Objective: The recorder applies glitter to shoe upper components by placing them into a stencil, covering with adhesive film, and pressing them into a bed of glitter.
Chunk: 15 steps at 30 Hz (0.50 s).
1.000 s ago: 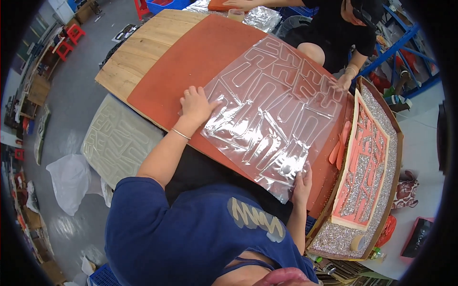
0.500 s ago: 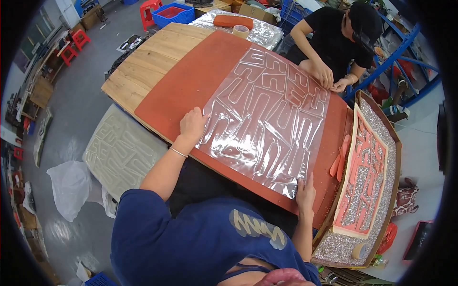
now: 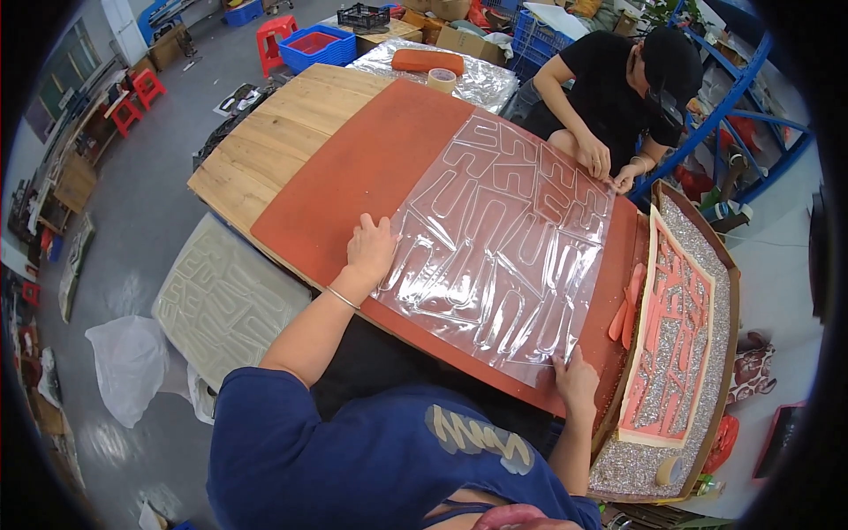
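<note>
A clear plastic sheet [image 3: 495,256] with raised, rounded outlines lies over a red-brown sheet [image 3: 389,159] on the wooden table. My left hand [image 3: 371,252] is at its near left edge, fingers bent and seemingly pinching the film. At the near right corner, my right hand [image 3: 576,380] has the film between thumb and fingers. Glare on the plastic hides part of the surface beneath. Across the table, a person in black [image 3: 609,97] brings both hands together at the sheet's far right edge; what they hold is too small to make out.
To the right stands a tray [image 3: 609,468] of glittery bits with a pink cut-out panel [image 3: 658,389]. Red strips [image 3: 629,305] lie beside it. A pale patterned sheet [image 3: 225,300] and white plastic bag [image 3: 132,367] are at left. Bare table planks [image 3: 274,124] show far left.
The view has tilted, so the scene sits lower in the picture. My left hand and the plastic sheet have shifted slightly right. My right hand's fingers are more curled at the corner.
</note>
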Motion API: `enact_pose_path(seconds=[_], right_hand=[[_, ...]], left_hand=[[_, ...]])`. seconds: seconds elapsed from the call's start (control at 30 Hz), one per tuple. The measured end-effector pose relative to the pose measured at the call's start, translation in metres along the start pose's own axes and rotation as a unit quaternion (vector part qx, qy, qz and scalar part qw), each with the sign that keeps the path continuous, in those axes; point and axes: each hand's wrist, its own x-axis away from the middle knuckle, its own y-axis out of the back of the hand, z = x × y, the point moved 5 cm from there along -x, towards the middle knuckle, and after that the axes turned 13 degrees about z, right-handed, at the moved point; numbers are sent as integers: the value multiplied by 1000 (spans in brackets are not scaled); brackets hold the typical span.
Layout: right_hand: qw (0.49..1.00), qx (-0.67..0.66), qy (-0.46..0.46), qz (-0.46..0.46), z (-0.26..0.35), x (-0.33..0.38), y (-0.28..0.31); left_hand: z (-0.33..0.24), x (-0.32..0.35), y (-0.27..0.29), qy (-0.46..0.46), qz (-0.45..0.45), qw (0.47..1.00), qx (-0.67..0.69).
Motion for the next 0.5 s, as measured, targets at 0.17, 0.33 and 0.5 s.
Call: enact_pose_path(seconds=[0.17, 0.33, 0.5], right_hand=[[968, -38, 176, -178, 51, -35, 62], [900, -60, 316, -294, 111, -122, 61], [960, 112, 179, -184, 102, -157, 22]], left_hand=[[-37, -13, 3, -98, -47, 993, -49], [-80, -24, -49, -160, -30, 987, -4], [-86, -33, -59, -194, -43, 977, 77]])
